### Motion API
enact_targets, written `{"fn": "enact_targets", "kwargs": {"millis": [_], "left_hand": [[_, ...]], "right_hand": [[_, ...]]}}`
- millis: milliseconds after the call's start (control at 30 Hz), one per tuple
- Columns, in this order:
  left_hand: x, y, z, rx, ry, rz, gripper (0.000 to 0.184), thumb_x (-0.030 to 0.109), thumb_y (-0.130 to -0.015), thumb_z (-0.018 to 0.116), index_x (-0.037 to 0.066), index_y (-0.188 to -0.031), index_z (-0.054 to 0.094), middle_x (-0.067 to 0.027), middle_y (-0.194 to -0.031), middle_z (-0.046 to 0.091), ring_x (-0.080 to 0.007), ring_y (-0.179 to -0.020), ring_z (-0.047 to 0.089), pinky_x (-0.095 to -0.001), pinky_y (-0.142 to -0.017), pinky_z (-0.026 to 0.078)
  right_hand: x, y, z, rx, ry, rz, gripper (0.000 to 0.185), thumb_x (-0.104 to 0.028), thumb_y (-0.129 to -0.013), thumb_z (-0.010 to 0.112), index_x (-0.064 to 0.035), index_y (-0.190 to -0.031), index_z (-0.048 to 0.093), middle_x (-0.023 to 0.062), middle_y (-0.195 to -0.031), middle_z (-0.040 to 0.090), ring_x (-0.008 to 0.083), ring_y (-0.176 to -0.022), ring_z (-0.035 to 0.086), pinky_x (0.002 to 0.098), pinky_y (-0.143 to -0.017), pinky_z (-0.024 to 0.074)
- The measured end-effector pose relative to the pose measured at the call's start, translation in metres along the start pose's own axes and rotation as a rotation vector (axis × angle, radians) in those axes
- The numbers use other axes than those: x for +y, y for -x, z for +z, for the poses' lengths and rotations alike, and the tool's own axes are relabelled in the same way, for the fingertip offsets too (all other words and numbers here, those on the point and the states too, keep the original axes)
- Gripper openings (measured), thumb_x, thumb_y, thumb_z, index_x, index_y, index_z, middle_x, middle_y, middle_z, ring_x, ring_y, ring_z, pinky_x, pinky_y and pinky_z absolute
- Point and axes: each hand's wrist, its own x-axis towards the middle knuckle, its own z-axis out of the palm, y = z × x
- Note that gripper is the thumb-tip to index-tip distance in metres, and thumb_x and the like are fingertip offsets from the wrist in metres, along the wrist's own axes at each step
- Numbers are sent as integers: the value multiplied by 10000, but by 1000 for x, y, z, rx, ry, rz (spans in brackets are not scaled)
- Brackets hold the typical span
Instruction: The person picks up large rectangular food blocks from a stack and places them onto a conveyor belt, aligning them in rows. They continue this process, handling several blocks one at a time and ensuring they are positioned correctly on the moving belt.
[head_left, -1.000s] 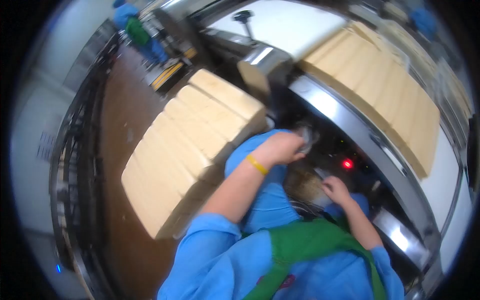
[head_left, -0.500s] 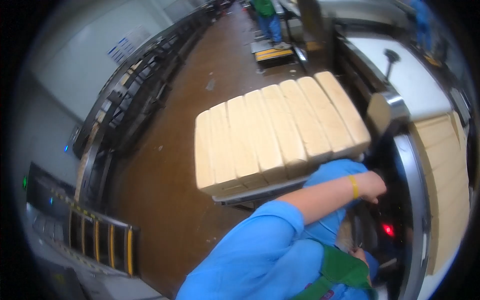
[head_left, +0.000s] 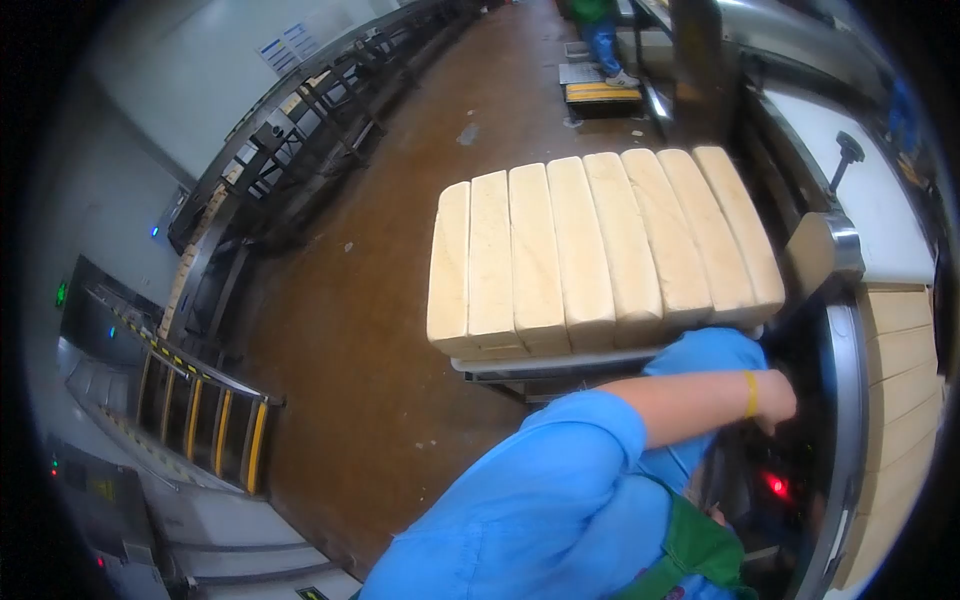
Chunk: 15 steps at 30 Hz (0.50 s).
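My left hand (head_left: 774, 398), with a yellow band at the wrist, reaches across to the dark side of the machine on the right. Its fingers are curled, and whatever they grip is hidden. Just beyond my left forearm, a row of long cream-coloured blocks (head_left: 585, 235) stands packed side by side on a cart (head_left: 540, 367). My knee, in blue cloth, rises beside the cart's near right corner. Only a sliver of my right hand (head_left: 717, 516) shows beside the green apron; its fingers are hidden.
More pale slabs (head_left: 897, 370) lie along the machine at right, behind a metal rail (head_left: 846, 400). A white belt (head_left: 850, 180) runs beyond it. Conveyors (head_left: 300, 110) line the left wall, near yellow-edged steps (head_left: 215, 420). Another person (head_left: 602, 45) stands on a low platform (head_left: 602, 93) ahead.
The view has turned a little, so the blocks, cart and machine sit further right in the picture. My left hand keeps its curled pose beside the machine. Less of my right hand shows.
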Motion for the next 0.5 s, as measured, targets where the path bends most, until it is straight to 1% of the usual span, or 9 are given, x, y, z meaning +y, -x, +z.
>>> {"fn": "enact_targets", "kwargs": {"millis": [233,333,500], "left_hand": [[1,1,-1,-26,-20,6,334,358,-764,704,67,-929,704,-134,-916,688,-336,-892,649,-451,-751,511],[0,-1,5,7,-19,8,336,356,-747,712,68,-919,704,-137,-910,687,-335,-888,649,-455,-750,511],[3,1,1,-31,-10,-15,323,346,-737,712,75,-911,700,-142,-906,682,-331,-881,648,-452,-746,510]], "right_hand": [[12,-9,10,-10,-12,-22,337,-185,-820,659,-11,-1107,634,182,-1018,673,284,-963,648,376,-851,493],[5,-6,10,6,-26,3,333,-177,-821,658,-13,-1109,634,176,-1025,675,281,-965,648,375,-853,494],[1,0,10,34,-76,20,324,-162,-826,653,-9,-1111,635,174,-1031,675,284,-965,648,372,-859,494]]}}
